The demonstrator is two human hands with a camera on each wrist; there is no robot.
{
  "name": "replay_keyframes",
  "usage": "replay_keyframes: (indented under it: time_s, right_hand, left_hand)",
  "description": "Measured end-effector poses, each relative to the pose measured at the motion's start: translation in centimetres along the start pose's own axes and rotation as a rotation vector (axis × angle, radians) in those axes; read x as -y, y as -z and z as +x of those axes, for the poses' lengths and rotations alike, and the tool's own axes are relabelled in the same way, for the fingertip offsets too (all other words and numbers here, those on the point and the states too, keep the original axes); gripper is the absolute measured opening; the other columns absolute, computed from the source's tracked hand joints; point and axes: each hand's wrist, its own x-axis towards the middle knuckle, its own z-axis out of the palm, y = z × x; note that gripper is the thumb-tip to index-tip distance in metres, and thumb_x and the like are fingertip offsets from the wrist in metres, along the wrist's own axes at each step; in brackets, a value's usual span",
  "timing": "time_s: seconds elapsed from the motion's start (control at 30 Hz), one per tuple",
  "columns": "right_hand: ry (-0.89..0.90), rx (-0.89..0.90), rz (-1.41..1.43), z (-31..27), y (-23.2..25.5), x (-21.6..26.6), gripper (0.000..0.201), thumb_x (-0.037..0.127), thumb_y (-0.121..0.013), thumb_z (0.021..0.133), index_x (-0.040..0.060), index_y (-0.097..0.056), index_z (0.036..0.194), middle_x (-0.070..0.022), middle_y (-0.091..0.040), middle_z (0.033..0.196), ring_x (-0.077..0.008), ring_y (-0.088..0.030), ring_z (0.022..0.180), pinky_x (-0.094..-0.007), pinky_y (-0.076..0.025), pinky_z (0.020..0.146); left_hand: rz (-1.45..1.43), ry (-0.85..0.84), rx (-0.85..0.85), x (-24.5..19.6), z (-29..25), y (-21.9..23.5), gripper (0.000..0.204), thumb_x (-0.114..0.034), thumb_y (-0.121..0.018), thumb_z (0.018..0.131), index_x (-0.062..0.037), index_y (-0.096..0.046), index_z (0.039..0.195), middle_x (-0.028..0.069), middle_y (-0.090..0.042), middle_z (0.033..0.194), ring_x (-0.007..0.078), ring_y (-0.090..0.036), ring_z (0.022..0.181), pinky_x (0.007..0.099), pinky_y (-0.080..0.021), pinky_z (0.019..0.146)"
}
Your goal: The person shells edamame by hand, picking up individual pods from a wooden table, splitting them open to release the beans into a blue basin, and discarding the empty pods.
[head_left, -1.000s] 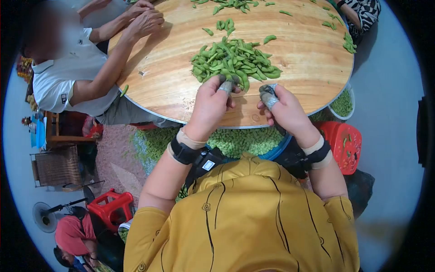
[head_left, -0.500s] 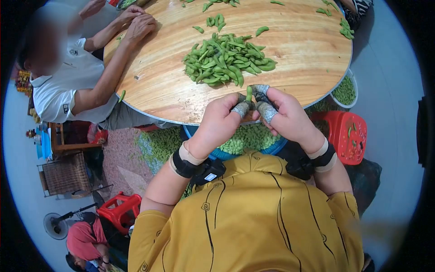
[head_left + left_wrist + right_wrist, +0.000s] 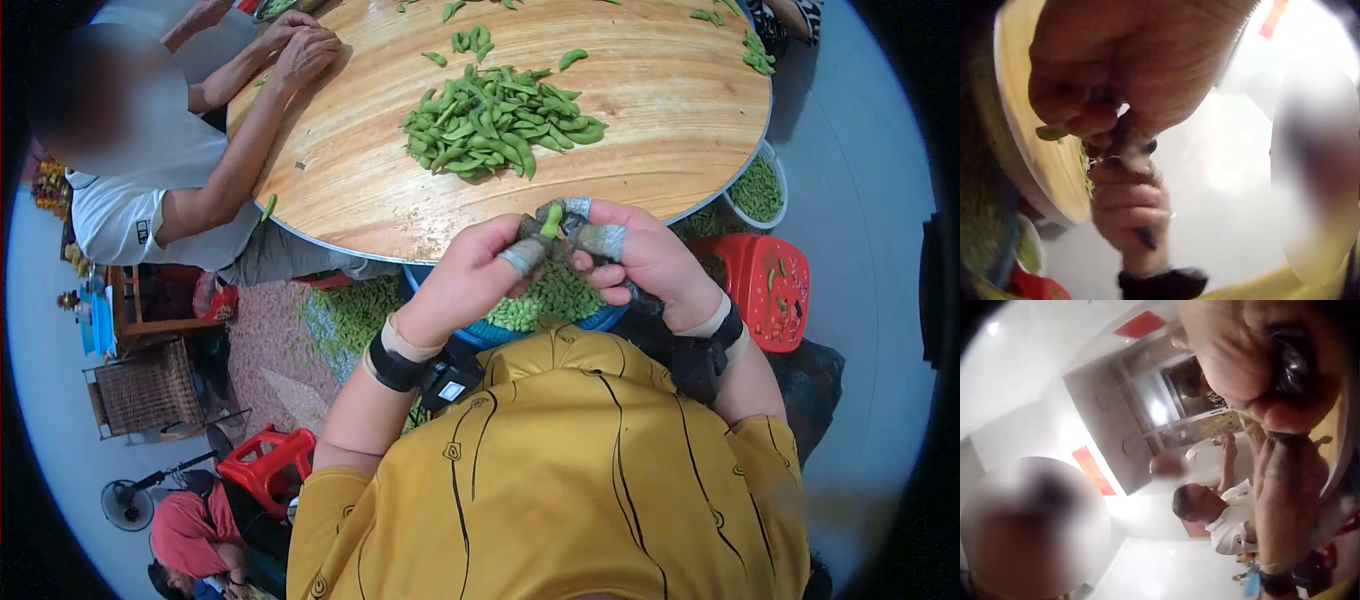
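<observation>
In the head view, a green edamame pod (image 3: pixel 552 220) stands between the two hands, near the table's front edge. My left hand (image 3: pixel 470 275) pinches it, the thumb wrapped in grey tape. From the other side my right hand (image 3: pixel 650 262) grips the pod with taped thumb and forefinger, its other fingers curled in. The left wrist view has a green pod end (image 3: pixel 1052 133) sticking out past the left hand's fingers. A blue basin (image 3: pixel 490 335) of shelled beans (image 3: pixel 565 300) sits below both hands. Beyond them, a heap of edamame pods (image 3: pixel 500 125) lies on the wooden table (image 3: pixel 660 150).
A person in a white shirt (image 3: pixel 105 215) sits at the left with hands over the table. A red stool (image 3: pixel 770 300) and a white tub (image 3: pixel 735 210) of green beans stand at the right. Another red stool (image 3: pixel 265 465) is at lower left. Scattered pods (image 3: pixel 573 58) lie beyond the heap.
My left hand has drawn back from the heap, and both hands have come together round one pod over the basin. Within the last half second the right hand's fingers have shifted on it.
</observation>
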Motion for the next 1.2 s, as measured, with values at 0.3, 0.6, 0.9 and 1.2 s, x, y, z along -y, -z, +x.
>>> replay_keyframes:
  time_s: [0.3,0.6,0.9,1.2]
  right_hand:
    - [0.075,-0.130,-0.353,0.4,0.0,-1.2,0.025,0.010,-0.046,0.092,0.0070,-0.055,0.115,0.0014,-0.055,0.074,-0.0030,-0.047,0.053,-0.0177,-0.040,0.042]
    - [0.413,-0.154,-0.750,0.9,1.7,-3.2,0.025,0.011,-0.057,0.086,0.0035,-0.057,0.110,-0.0070,-0.060,0.074,-0.0138,-0.057,0.059,-0.0267,-0.046,0.051]
    - [0.645,-0.243,-1.385,1.2,1.2,-3.4,0.026,0.010,-0.068,0.073,0.0029,-0.059,0.096,-0.0144,-0.063,0.080,-0.0286,-0.063,0.072,-0.0332,-0.049,0.065]
    - [0.562,-0.213,-1.280,1.1,1.9,-4.7,0.030,0.011,-0.066,0.073,0.0018,-0.060,0.102,-0.0163,-0.061,0.078,-0.0207,-0.061,0.067,-0.0309,-0.047,0.063]
  left_hand:
    - [1.463,-0.660,-0.394,2.0,0.2,-1.4,0.011,-0.005,-0.057,0.081,-0.0012,-0.051,0.089,0.0150,-0.055,0.075,0.0317,-0.055,0.059,0.0390,-0.044,0.053]
    - [0.313,0.088,-0.150,0.9,-1.7,-0.9,0.015,-0.008,-0.042,0.093,-0.0027,-0.056,0.093,-0.0014,-0.052,0.073,0.0064,-0.041,0.058,0.0201,-0.033,0.052]
    - [0.891,-0.094,-0.026,0.9,-2.8,-1.3,0.017,0.007,-0.042,0.080,0.0004,-0.056,0.089,0.0040,-0.053,0.068,0.0105,-0.050,0.061,0.0257,-0.041,0.056]
    - [0.786,-0.017,-0.023,0.9,-3.8,-0.3,0.017,0.006,-0.041,0.082,0.0008,-0.057,0.086,0.0040,-0.055,0.068,0.0105,-0.051,0.060,0.0257,-0.044,0.057]
